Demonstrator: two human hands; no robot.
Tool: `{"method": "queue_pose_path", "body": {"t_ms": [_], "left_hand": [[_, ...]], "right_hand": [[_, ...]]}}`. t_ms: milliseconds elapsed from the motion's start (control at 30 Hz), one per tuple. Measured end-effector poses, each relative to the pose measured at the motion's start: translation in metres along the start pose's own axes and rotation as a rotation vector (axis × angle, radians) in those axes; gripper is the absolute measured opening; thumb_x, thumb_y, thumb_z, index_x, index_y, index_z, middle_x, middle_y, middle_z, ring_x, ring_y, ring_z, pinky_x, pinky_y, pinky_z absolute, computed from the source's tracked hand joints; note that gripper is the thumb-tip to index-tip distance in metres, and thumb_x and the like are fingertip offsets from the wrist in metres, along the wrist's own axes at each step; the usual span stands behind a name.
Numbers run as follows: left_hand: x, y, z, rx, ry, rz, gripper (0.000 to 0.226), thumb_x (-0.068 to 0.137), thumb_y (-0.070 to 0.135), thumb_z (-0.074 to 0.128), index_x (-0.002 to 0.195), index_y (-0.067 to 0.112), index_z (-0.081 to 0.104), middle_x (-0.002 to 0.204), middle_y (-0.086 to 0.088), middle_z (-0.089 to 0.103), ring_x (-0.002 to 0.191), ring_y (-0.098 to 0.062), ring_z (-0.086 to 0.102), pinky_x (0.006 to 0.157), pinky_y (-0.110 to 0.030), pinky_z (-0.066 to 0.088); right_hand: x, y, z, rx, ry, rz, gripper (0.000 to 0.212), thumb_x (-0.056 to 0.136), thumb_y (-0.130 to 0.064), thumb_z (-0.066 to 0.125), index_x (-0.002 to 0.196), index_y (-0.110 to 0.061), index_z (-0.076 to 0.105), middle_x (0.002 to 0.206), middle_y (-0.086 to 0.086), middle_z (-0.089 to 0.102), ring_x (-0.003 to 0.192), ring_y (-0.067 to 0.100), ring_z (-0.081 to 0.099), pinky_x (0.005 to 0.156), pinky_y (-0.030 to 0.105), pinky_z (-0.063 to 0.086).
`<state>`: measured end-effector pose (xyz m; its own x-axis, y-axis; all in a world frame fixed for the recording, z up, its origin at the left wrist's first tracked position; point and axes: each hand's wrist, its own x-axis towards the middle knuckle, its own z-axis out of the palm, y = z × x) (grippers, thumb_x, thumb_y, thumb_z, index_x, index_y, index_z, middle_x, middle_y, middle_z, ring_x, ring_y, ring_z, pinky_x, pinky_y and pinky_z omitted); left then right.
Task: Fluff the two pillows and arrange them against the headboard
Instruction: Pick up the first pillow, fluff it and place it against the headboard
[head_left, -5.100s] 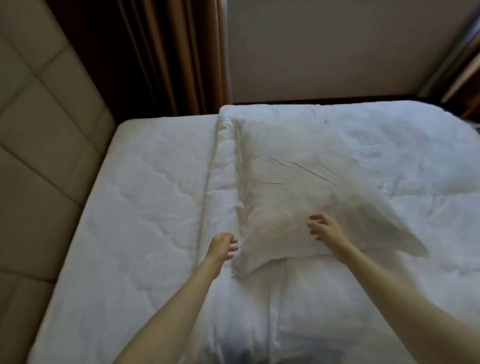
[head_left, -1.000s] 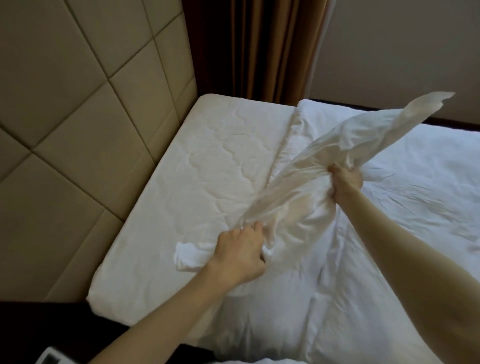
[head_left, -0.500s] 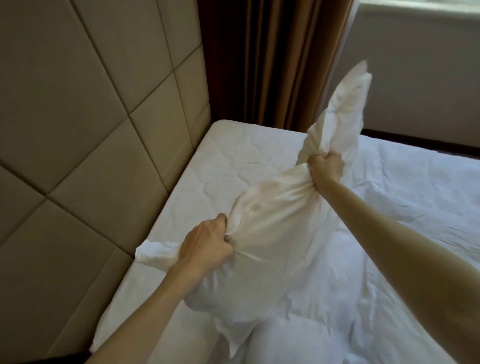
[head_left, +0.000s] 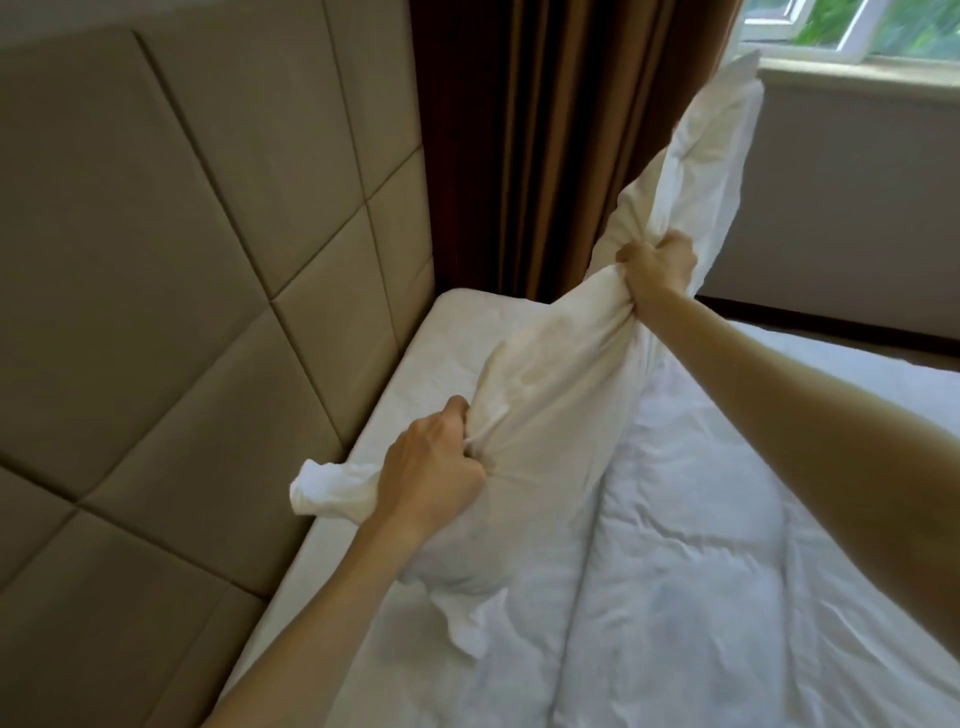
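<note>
A white pillow (head_left: 556, 395) hangs in the air over the bed, stretched slantwise from lower left to upper right. My left hand (head_left: 431, 467) is clenched on its near end, with a tuft of the case sticking out to the left. My right hand (head_left: 657, 267) is clenched on its far end, and the loose top corner stands up toward the window. The padded beige headboard (head_left: 171, 291) fills the left side. Only one pillow is in view.
The bare quilted mattress (head_left: 447, 343) runs along the headboard. A white duvet (head_left: 727, 571) covers the bed to the right. Brown curtains (head_left: 524, 145) hang at the far corner, with a window (head_left: 857, 31) and a grey wall beyond.
Five seconds ago the pillow lay flat on the duvet under open hands. Both hands have since gripped and lifted it; in the last half second the right hand rose higher, stretching it.
</note>
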<state>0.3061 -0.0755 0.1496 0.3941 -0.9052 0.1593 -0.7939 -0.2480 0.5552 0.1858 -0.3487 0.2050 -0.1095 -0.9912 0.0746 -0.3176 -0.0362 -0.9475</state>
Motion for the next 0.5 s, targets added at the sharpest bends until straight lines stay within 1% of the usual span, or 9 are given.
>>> {"method": "queue_pose_path", "body": {"t_ms": [67,133,167,200,267,333,367,433,500], "left_hand": [[0.017,-0.005,0.001,0.018,0.022,0.0,0.017,0.073,0.008,0.05,0.086,0.017,0.042,0.072,-0.002,0.049,0.072,-0.033,0.055,0.058,-0.036,0.04],[0.036,-0.011,-0.002,0.04,0.061,-0.018,0.021,0.074,0.01,0.052,0.094,0.014,0.047,0.079,-0.006,0.054,0.077,-0.033,0.057,0.061,-0.035,0.04],[0.048,-0.016,-0.004,0.045,0.082,-0.034,0.024,0.074,0.011,0.053,0.098,0.012,0.05,0.083,-0.008,0.057,0.079,-0.033,0.057,0.062,-0.035,0.041],[0.057,-0.02,-0.006,0.043,0.098,-0.054,0.024,0.075,0.011,0.055,0.098,0.013,0.05,0.084,-0.008,0.058,0.079,-0.032,0.057,0.063,-0.036,0.043],[0.081,-0.031,-0.011,0.031,0.126,-0.089,0.018,0.075,0.012,0.056,0.089,0.017,0.045,0.08,-0.004,0.055,0.073,-0.028,0.054,0.06,-0.036,0.042],[0.104,-0.041,-0.017,0.038,0.138,-0.106,0.021,0.074,0.011,0.055,0.084,0.02,0.039,0.077,-0.001,0.051,0.069,-0.025,0.048,0.059,-0.034,0.038],[0.113,-0.044,-0.019,0.035,0.136,-0.111,0.021,0.074,0.01,0.054,0.084,0.02,0.039,0.075,0.0,0.05,0.068,-0.025,0.047,0.06,-0.034,0.038],[0.134,-0.058,-0.021,0.016,0.148,-0.131,0.023,0.072,0.007,0.054,0.082,0.021,0.039,0.07,0.004,0.047,0.068,-0.026,0.05,0.061,-0.036,0.043],[0.153,-0.076,-0.019,0.018,0.175,-0.152,0.018,0.071,0.007,0.054,0.08,0.017,0.042,0.067,0.005,0.049,0.068,-0.027,0.055,0.061,-0.039,0.049]], "right_hand": [[0.015,-0.012,0.024,0.006,-0.035,-0.021,0.025,0.076,-0.012,0.053,0.1,-0.007,0.055,0.097,0.005,0.058,0.084,0.023,0.057,0.066,0.03,0.048],[0.028,-0.023,0.047,0.007,-0.057,-0.046,0.022,0.078,-0.012,0.052,0.099,-0.009,0.053,0.093,0.003,0.056,0.081,0.022,0.054,0.06,0.027,0.043],[0.035,-0.028,0.061,0.012,-0.07,-0.056,0.023,0.078,-0.012,0.052,0.101,-0.009,0.053,0.09,0.001,0.054,0.081,0.022,0.053,0.06,0.026,0.043],[0.041,-0.034,0.073,0.024,-0.077,-0.061,0.025,0.078,-0.011,0.052,0.102,-0.009,0.054,0.086,-0.002,0.052,0.082,0.021,0.053,0.063,0.028,0.043],[0.056,-0.046,0.104,0.042,-0.102,-0.065,0.028,0.078,-0.01,0.053,0.105,-0.009,0.055,0.08,-0.006,0.048,0.082,0.02,0.051,0.068,0.03,0.044],[0.072,-0.057,0.132,0.043,-0.122,-0.074,0.03,0.078,-0.01,0.053,0.108,-0.008,0.054,0.086,-0.003,0.05,0.083,0.021,0.051,0.07,0.031,0.045],[0.079,-0.06,0.142,0.044,-0.125,-0.07,0.03,0.079,-0.01,0.053,0.108,-0.008,0.054,0.09,-0.001,0.05,0.084,0.022,0.052,0.07,0.032,0.045],[0.094,-0.062,0.173,0.046,-0.158,-0.057,0.031,0.079,-0.011,0.052,0.11,-0.008,0.053,0.095,0.002,0.051,0.085,0.022,0.052,0.071,0.033,0.046],[0.107,-0.06,0.205,0.043,-0.194,-0.037,0.031,0.08,-0.011,0.052,0.111,-0.008,0.052,0.098,0.003,0.051,0.086,0.023,0.052,0.072,0.035,0.047]]}}
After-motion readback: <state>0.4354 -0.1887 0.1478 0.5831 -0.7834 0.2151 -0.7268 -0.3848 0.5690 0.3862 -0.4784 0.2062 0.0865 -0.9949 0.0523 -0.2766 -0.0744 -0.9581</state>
